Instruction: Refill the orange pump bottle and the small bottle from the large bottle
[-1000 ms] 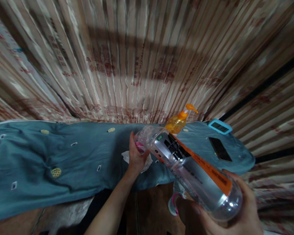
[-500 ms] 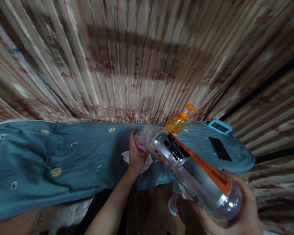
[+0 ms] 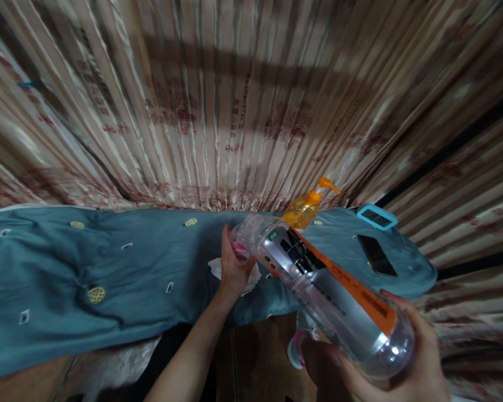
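A large clear plastic bottle [image 3: 339, 296] with a silver, black and orange label slants across the front, its base toward me at lower right. No liquid shows inside it. My right hand [image 3: 414, 357] is wrapped round the base. At the far end my left hand [image 3: 235, 268] closes on clear plastic [image 3: 251, 230] with a pink patch [image 3: 240, 252] low between thumb and fingers. Whether that plastic is the bottle's neck or a separate piece, I cannot tell. White tissue [image 3: 251, 282] lies beneath the left hand.
A teal padded surface [image 3: 142, 285] runs along a pleated curtain [image 3: 235, 100]. Behind the bottle stands an orange pump bottle [image 3: 304, 211]. To the right lie a blue-framed digital clock [image 3: 376, 216] and a dark phone [image 3: 376, 255]. A pink-and-white shoe [image 3: 295, 349] is on the floor.
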Demonstrator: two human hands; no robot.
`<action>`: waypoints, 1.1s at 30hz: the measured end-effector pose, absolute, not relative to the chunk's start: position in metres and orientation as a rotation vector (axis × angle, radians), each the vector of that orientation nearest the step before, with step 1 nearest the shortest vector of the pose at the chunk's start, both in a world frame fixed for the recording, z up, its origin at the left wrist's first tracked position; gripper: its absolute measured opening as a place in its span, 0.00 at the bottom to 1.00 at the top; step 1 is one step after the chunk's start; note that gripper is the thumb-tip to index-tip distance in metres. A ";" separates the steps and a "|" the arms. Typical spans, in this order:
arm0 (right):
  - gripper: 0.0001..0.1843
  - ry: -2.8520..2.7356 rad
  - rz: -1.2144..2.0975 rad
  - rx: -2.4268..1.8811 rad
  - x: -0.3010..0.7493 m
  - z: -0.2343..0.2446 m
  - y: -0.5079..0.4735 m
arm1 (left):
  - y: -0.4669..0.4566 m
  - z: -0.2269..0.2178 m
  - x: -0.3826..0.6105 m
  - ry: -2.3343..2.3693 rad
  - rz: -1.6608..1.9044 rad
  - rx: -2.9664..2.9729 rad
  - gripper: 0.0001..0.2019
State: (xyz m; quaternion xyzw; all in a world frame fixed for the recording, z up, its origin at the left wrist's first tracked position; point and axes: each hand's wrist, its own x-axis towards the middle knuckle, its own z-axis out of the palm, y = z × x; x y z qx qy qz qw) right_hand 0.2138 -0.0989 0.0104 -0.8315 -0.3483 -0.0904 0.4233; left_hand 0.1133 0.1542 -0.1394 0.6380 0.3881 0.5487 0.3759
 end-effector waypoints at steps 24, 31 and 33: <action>0.56 -0.912 -0.286 -2.112 0.213 0.011 -0.099 | 0.154 -0.140 0.116 1.047 1.398 1.589 0.58; 0.57 -0.870 -0.238 -2.105 0.214 0.009 -0.100 | 0.155 -0.145 0.116 1.041 1.404 1.585 0.58; 0.57 -0.886 -0.255 -2.108 0.214 0.010 -0.100 | 0.155 -0.146 0.116 1.041 1.409 1.584 0.58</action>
